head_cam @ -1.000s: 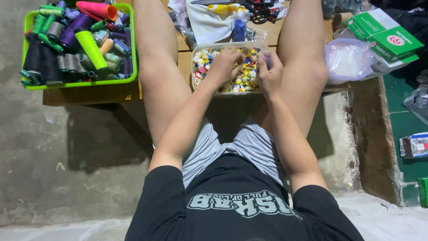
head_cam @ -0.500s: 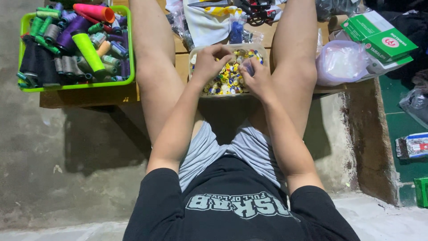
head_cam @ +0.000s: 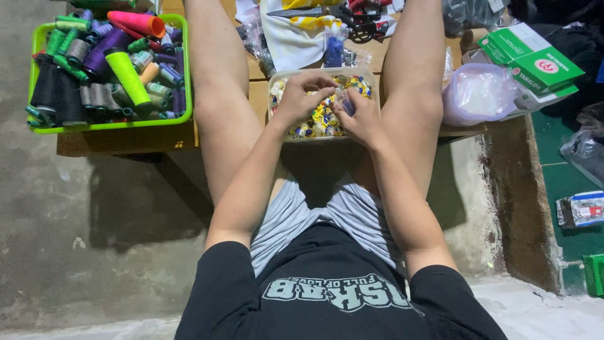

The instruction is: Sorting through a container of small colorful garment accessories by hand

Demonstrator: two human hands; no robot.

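— Both hands shifted slightly; left hand point(head_cam: 302, 94) now arches over the clear tub of beads point(head_cam: 318, 119), fingers curled, pinching nothing I can make out.
— Right hand point(head_cam: 355, 113)?
— Grip pressed together on a small clear piece, tub directly beneath. Green thread tray point(head_cam: 113, 123) far left on bench point(head_cam: 126, 141).

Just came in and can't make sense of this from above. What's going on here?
A person sits with legs spread, both hands in a clear tub of small mixed-colour pieces set between the knees. The left hand and right hand meet over the tub, fingertips pinched together on something too small to make out. A green tray packed with thread spools sits off to the left, and scissors lie on cloth beyond the tub. Green boxes and a plastic bag are at the right.
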